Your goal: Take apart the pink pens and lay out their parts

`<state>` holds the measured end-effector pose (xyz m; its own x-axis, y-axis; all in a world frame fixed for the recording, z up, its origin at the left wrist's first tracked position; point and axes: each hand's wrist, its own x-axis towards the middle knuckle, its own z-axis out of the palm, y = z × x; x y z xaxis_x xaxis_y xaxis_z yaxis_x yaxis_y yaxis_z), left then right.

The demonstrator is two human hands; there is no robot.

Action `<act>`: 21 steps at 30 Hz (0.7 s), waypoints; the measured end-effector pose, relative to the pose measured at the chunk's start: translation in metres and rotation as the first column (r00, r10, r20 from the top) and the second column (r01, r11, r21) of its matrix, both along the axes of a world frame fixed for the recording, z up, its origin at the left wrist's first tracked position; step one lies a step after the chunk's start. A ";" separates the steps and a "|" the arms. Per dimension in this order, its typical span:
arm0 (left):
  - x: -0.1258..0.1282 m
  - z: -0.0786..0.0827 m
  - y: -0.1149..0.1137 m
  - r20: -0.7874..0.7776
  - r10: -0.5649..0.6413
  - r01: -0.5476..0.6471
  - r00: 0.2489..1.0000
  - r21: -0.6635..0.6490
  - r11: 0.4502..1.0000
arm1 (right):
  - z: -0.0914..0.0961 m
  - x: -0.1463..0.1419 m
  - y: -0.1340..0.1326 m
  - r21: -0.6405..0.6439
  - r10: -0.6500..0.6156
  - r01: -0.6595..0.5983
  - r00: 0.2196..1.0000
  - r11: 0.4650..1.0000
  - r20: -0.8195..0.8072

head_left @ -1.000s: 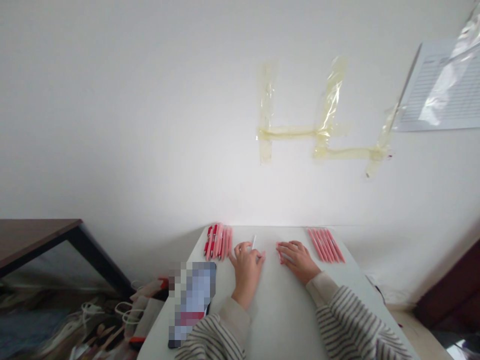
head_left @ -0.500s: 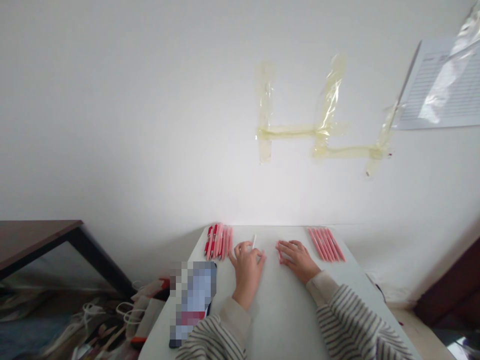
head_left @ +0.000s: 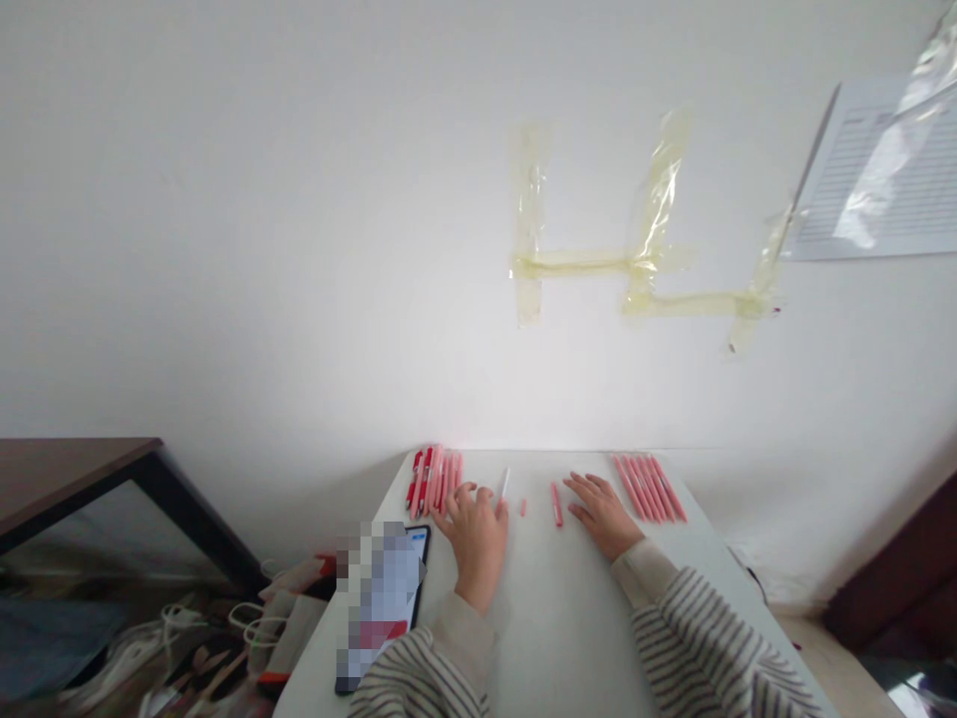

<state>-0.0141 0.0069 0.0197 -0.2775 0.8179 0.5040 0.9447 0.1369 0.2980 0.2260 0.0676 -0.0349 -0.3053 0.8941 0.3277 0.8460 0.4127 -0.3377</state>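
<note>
My left hand [head_left: 477,537] rests over the table with its fingers apart. A thin white refill-like stick [head_left: 506,483] stands out just past its fingertips, its lower end by my thumb or finger; whether they touch I cannot tell. A short pink piece [head_left: 523,508] lies right of that hand. Farther right is a pink pen barrel [head_left: 557,505], lying on the table. My right hand [head_left: 600,514] is beside this barrel, fingers stretched out and apart from it. Pink and red pens [head_left: 435,483] lie in a bunch at the left, near my left fingers.
A row of several pink pens [head_left: 649,489] lies at the back right of the white table [head_left: 568,638]. A phone [head_left: 385,603] lies along the left edge. The wall with yellowish tape [head_left: 579,265] rises behind. Bags and cables [head_left: 224,638] crowd the floor at left.
My right hand has let go of the pink barrel and moved slightly right. My left hand has released the short pink piece and shifted left toward the pen bunch.
</note>
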 end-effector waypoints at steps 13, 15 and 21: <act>-0.001 -0.005 0.004 -0.017 0.008 -0.009 1.000 -0.040 0.999 | 0.008 -0.001 -0.006 -0.107 -0.056 0.067 0.993 0.992 0.105; -0.001 -0.005 0.004 -0.018 0.002 -0.003 1.000 -0.032 0.999 | 0.008 -0.002 -0.006 -0.103 -0.064 0.075 0.992 0.992 0.105; -0.001 -0.001 0.003 0.021 0.003 -0.003 1.000 -0.007 1.000 | 0.003 -0.002 -0.006 -0.067 -0.063 0.069 0.994 0.995 0.094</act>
